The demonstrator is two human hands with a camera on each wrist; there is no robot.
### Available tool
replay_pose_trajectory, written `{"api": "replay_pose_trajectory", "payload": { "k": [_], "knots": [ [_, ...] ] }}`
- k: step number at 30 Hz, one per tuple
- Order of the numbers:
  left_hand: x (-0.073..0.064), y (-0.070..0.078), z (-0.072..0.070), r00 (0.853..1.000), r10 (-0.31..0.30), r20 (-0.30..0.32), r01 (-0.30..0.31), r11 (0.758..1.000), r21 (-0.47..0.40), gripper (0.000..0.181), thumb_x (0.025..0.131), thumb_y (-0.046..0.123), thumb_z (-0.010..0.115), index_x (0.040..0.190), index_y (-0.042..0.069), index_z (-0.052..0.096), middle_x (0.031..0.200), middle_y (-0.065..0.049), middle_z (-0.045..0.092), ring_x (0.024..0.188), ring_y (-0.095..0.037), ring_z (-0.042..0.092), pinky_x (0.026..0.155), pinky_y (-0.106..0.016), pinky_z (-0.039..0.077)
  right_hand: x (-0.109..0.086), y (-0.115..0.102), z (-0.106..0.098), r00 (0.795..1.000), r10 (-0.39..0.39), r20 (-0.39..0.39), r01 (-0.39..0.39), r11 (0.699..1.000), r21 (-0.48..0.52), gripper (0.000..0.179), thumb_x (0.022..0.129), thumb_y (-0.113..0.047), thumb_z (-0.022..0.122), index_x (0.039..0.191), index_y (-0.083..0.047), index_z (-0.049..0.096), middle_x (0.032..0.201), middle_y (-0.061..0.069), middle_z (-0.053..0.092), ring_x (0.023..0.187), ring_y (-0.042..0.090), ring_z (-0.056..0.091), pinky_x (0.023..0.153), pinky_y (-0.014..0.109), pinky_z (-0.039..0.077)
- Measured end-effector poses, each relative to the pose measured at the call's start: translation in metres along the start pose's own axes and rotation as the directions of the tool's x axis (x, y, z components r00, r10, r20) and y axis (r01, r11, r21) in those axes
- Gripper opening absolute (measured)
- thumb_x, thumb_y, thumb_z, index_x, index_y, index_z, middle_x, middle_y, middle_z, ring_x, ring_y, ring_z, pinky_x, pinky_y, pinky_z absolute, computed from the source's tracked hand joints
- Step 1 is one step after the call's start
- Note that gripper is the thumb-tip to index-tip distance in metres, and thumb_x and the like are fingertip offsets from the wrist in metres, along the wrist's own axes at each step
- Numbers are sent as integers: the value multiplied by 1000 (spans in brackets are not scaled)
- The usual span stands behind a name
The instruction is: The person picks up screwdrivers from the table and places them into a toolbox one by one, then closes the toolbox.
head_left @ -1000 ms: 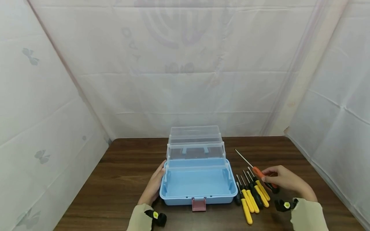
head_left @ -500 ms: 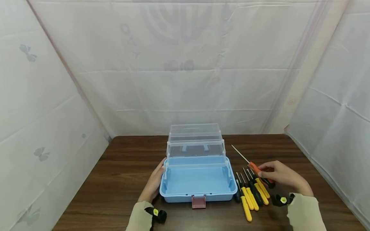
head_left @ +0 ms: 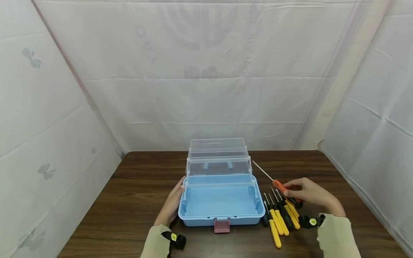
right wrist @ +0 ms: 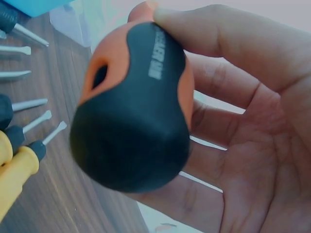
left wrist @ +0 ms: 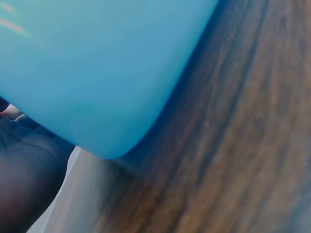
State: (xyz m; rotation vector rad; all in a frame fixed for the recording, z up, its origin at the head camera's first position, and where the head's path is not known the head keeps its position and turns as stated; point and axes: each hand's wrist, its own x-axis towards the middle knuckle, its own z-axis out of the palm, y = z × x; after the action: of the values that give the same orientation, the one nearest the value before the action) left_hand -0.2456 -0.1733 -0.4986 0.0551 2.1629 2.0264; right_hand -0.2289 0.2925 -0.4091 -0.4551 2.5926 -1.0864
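Observation:
Between thumb and fingers, my right hand (head_left: 311,195) holds a screwdriver (head_left: 278,185) with an orange and black handle. Its long thin shaft points up and left, its tip overlapping the toolbox's right edge in the head view. The right wrist view shows the black butt of its handle (right wrist: 131,145) close up. A light blue toolbox (head_left: 193,222) stands with its clear tiered trays (head_left: 219,167) raised at the back. Against its left side wall rests my left hand (head_left: 171,206), fingers extended along it. In the left wrist view, the blue wall (left wrist: 107,82) hides most of that hand's fingers.
Several yellow and black screwdrivers (head_left: 280,219) lie fanned out right of the toolbox, below my right hand. A reddish latch (head_left: 222,225) hangs at the box's front. The brown wooden table (head_left: 138,200) is bordered by white sheeting (head_left: 206,104) at the back and sides.
My right hand has moved left with the orange screwdriver, bringing its tip close to the toolbox. The left hand has stayed at the box. The view has shifted slightly.

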Motion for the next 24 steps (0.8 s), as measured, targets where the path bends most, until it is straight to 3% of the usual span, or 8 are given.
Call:
{"api": "replay_pose_trajectory", "payload": {
  "k": [24],
  "knots": [
    [0,1,2,1000,-2,-1,2,1000,-9,52,106,30,27,155,20,16,162,-12,12,148,-37,9,117,-58,13,19,-19,17,991,-121,54,120,993,13,39,92,-28,63,119,0,65,108,13,67,80,10,59,67,27,51]
  ]
}}
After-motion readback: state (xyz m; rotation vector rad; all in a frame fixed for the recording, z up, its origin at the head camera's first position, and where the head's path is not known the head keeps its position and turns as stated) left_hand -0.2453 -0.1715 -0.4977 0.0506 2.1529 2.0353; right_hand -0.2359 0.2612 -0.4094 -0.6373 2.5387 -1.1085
